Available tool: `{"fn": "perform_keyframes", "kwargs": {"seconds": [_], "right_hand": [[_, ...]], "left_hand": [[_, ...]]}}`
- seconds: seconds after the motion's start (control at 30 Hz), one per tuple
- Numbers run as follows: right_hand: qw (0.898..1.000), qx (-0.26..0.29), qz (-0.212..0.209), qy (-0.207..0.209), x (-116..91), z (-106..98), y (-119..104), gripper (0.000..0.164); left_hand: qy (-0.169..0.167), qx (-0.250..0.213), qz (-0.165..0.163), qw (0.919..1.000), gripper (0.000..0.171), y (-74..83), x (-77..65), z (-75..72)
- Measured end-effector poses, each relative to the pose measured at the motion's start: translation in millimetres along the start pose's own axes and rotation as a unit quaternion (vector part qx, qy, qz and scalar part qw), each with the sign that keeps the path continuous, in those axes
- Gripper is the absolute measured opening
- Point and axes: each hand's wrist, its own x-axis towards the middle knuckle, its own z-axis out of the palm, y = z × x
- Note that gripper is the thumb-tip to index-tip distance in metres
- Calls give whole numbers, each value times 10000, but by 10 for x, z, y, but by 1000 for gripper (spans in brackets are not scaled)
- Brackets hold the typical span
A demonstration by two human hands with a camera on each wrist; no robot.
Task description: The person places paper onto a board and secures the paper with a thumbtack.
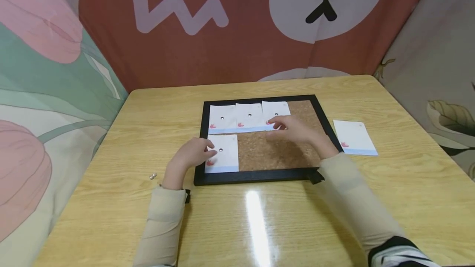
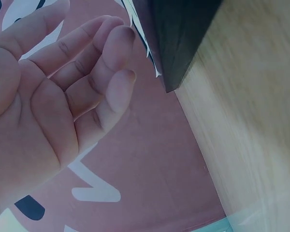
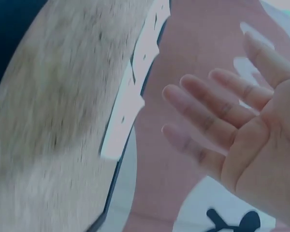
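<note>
A black-framed cork board [image 1: 259, 155] lies on the table with white cards pinned to it. Three cards, one of them the middle card [image 1: 249, 125], form a row along its far side. Below the first of these is a fourth card [image 1: 226, 160], partly covered by my left hand [image 1: 190, 152]. That hand hovers at the board's left edge, its fingers loosely bent and holding nothing. My right hand [image 1: 291, 129] is over the cork beside the third card [image 1: 272, 108], whose lower part it overlaps. In the right wrist view, its fingers [image 3: 203, 108] are spread, nothing between them.
A loose white card [image 1: 356, 137] lies on the table right of the board. Some small shiny pins [image 1: 153, 176] sit on the wooden table [image 1: 122, 213] left of the board. A red patterned cloth [image 1: 208, 61] hangs behind the far edge.
</note>
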Motion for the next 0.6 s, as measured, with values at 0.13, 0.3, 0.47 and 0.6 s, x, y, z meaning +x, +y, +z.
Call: {"fn": "perform_keyframes", "kwargs": {"seconds": [0.13,0.3,0.47,0.6], "right_hand": [[9989,-172,301,316,-156,-156,112,49],[9929,-507,816,695,-328,-338,272,51],[9834,-623,1515,779,-460,-467,553,58],[9752,-443,2112,489,-596,-585,833,63]], "left_hand": [[-41,-10,15,10000,31,-9,0,6],[-87,-26,-43,9999,33,1,14,9],[-202,-37,-95,9997,33,25,11,20],[-209,-45,-151,9997,33,30,-1,33]]}}
